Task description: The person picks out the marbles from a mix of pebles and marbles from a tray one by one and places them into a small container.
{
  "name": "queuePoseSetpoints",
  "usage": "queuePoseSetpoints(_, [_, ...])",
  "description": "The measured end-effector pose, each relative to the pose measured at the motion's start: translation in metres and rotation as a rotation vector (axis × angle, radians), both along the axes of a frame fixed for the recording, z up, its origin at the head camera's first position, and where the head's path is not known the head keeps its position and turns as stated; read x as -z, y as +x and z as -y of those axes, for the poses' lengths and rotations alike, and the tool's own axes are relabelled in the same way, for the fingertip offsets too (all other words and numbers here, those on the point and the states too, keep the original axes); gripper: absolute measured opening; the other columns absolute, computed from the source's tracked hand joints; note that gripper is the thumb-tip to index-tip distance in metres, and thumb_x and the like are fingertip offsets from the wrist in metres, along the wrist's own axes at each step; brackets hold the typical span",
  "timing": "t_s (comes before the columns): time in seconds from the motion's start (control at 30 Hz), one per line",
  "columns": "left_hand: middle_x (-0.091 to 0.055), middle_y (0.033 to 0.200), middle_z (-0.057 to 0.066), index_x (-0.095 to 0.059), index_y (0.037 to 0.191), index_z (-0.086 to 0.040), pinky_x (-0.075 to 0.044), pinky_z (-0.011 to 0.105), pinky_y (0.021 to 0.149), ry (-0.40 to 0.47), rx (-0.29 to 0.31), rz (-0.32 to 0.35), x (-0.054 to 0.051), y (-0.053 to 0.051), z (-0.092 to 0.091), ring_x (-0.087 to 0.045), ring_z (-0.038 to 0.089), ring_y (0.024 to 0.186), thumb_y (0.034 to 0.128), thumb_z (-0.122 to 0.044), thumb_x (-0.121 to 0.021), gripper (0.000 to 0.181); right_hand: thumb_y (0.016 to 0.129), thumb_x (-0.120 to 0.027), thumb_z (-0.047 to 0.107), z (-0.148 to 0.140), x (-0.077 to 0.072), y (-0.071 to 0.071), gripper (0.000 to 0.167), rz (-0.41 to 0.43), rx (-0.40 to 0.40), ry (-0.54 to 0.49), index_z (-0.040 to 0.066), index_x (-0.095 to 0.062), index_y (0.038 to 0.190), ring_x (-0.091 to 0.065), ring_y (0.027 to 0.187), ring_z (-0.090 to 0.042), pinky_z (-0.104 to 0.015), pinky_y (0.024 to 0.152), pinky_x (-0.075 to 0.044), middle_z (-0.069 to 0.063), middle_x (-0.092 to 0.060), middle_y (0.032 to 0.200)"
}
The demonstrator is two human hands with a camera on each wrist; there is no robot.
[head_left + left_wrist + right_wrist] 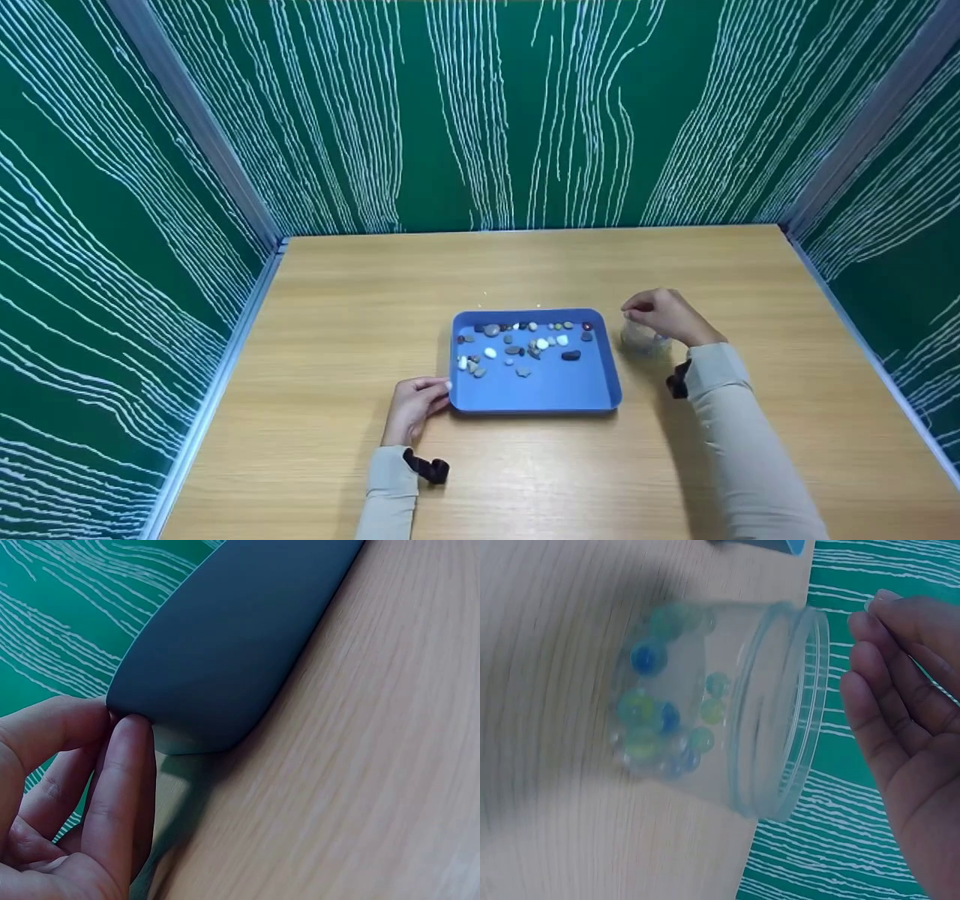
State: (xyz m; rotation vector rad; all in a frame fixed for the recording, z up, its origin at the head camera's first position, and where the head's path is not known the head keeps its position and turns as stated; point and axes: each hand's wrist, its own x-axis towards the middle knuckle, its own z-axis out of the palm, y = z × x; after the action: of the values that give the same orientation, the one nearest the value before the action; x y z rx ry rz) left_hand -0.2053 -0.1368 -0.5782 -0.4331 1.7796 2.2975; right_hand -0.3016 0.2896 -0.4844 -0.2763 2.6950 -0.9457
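A blue tray (540,393) holds several pebbles (523,371) in white, grey, brown and black, mostly over its far half and left side. My left hand (414,405) pinches the tray's near left corner; the left wrist view shows thumb and fingertips meeting at the rim. To the right of the tray stands a clear open jar (727,720) with blue, green and clear marbles (649,656) in it. Over the jar's mouth hovers my right hand (670,315), thumb and forefinger tips together. Whether something small sits between those tips cannot be told.
Tiny white bits (538,305) lie on the wooden table (337,300) behind the tray. Green panels with white lines (525,112) stand along the table's back and both sides. A black strap (429,466) hangs at the left wrist.
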Motion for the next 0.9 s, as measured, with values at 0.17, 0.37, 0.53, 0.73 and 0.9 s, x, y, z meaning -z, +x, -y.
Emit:
queuePoseSetpoints(0.17, [-0.069, 0.103, 0.017, -0.062, 0.106, 0.02, -0.06, 0.025, 0.076, 0.005, -0.002, 0.007, 0.0, -0.001, 0.0, -0.067, 0.013, 0.084, 0.0827, 0.005, -0.067, 0.028, 0.097, -0.057, 0.016, 0.015, 0.002, -0.005, 0.024, -0.009, -0.002, -0.018, 0.003, -0.068, 0.114, -0.064, 0.098, -0.026, -0.045, 0.09, -0.056, -0.017, -0.068, 0.111])
queuePoseSetpoints(0.37, [-0.07, 0.101, 0.014, -0.061, 0.108, 0.02, -0.059, 0.023, 0.072, 0.009, -0.004, 0.007, 0.002, -0.002, 0.001, -0.066, 0.011, 0.08, 0.0824, 0.005, -0.068, 0.031, 0.097, -0.057, 0.014, 0.038, -0.002, -0.01, 0.024, -0.01, -0.016, -0.033, 0.003, -0.068, 0.115, -0.063, 0.101, -0.028, -0.047, 0.093, -0.054, -0.016, -0.068, 0.112])
queuePoseSetpoints(0.53, [-0.07, 0.101, 0.014, -0.061, 0.109, 0.02, -0.059, 0.023, 0.072, 0.005, -0.002, 0.006, 0.002, -0.002, 0.001, -0.066, 0.011, 0.079, 0.082, 0.005, -0.067, 0.031, 0.096, -0.058, 0.014, 0.056, -0.003, -0.015, 0.023, -0.032, -0.046, -0.053, 0.003, -0.069, 0.114, -0.065, 0.101, -0.028, -0.045, 0.092, -0.055, -0.016, -0.069, 0.111])
queuePoseSetpoints(0.73, [-0.07, 0.103, 0.016, -0.063, 0.106, 0.019, -0.06, 0.024, 0.072, -0.017, -0.005, 0.011, 0.0, -0.002, 0.001, -0.066, 0.011, 0.079, 0.0819, 0.006, -0.066, 0.028, 0.097, -0.058, 0.019, 0.081, 0.0, -0.018, 0.023, -0.004, -0.05, -0.085, 0.007, -0.069, 0.113, -0.065, 0.099, -0.027, -0.042, 0.09, -0.056, -0.013, -0.068, 0.111])
queuePoseSetpoints(0.9, [-0.07, 0.099, 0.013, -0.063, 0.106, 0.018, -0.059, 0.022, 0.072, -0.015, 0.001, 0.012, 0.0, -0.002, 0.0, -0.065, 0.01, 0.078, 0.082, 0.006, -0.067, 0.027, 0.096, -0.059, 0.021, 0.101, 0.003, -0.022, 0.025, -0.008, -0.075, -0.094, 0.006, -0.069, 0.113, -0.065, 0.097, -0.029, -0.041, 0.086, -0.057, -0.011, -0.069, 0.108])
